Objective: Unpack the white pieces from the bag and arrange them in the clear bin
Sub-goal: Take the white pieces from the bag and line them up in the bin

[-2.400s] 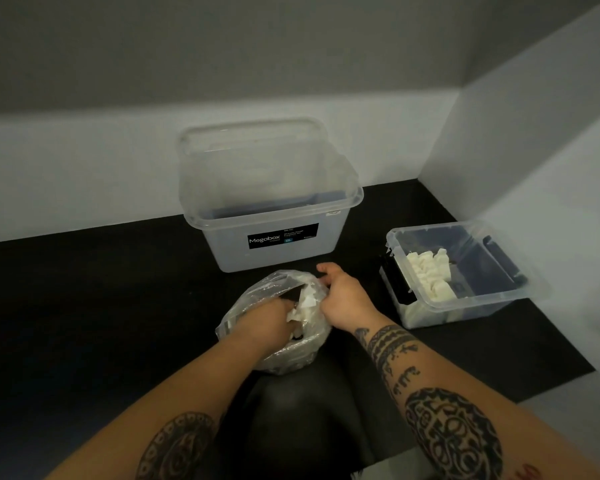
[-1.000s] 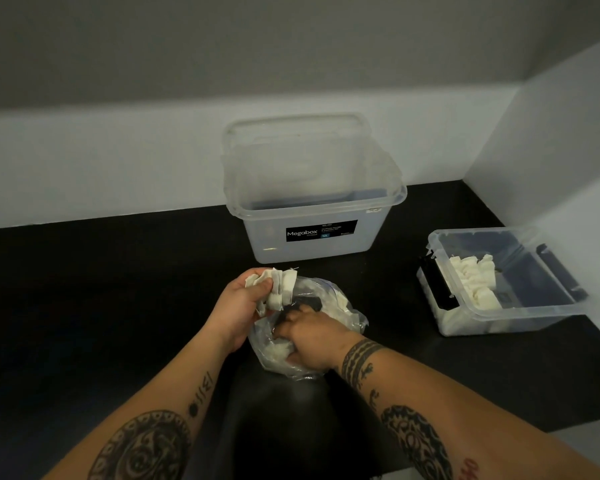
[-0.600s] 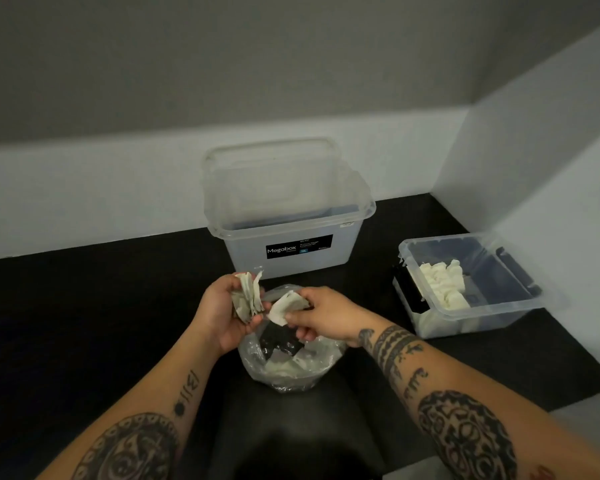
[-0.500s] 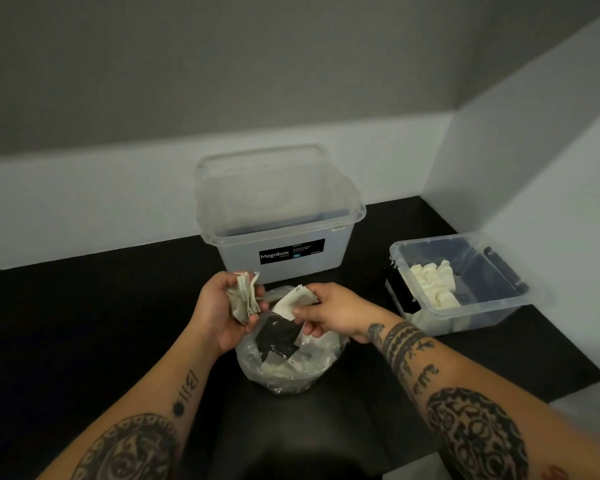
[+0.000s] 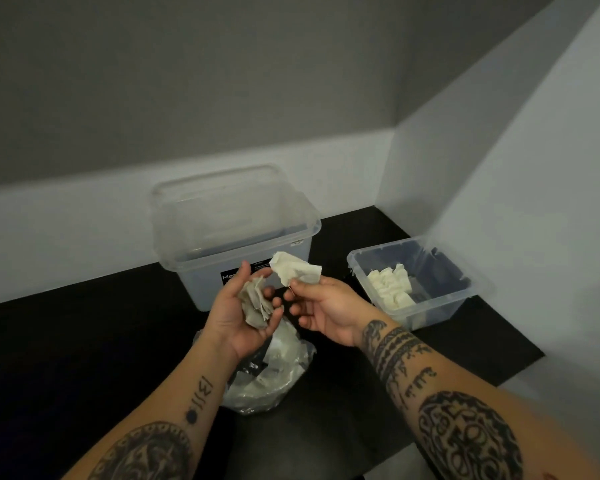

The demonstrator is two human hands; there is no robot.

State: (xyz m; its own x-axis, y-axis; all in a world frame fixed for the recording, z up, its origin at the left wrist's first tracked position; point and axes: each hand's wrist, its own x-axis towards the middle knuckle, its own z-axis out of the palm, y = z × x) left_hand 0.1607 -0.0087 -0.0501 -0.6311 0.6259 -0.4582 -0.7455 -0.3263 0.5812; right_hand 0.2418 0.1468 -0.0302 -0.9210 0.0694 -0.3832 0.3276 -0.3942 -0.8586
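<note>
Both hands raised since before | left hand (image 5: pixel 238 315) cups white pieces (image 5: pixel 255 304) | right hand (image 5: pixel 321 311) fingers pinch one piece (image 5: pixel 295 268) above bag (image 5: pixel 271 372)

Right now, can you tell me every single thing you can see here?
Large bin: one, clear, black label, back centre, looks empty.
Small bin: one, clear, on the right, white pieces inside.
White pieces in small bin: several, white, stacked together.
Plastic bag: one, clear, on the table below the hands.
Table: one, black.
Bunch of pieces: several, whitish, in the left hand.
Single piece: one, white, pinched by the right hand.
Left hand: one, tattooed forearm.
Right hand: one, tattooed forearm.
</note>
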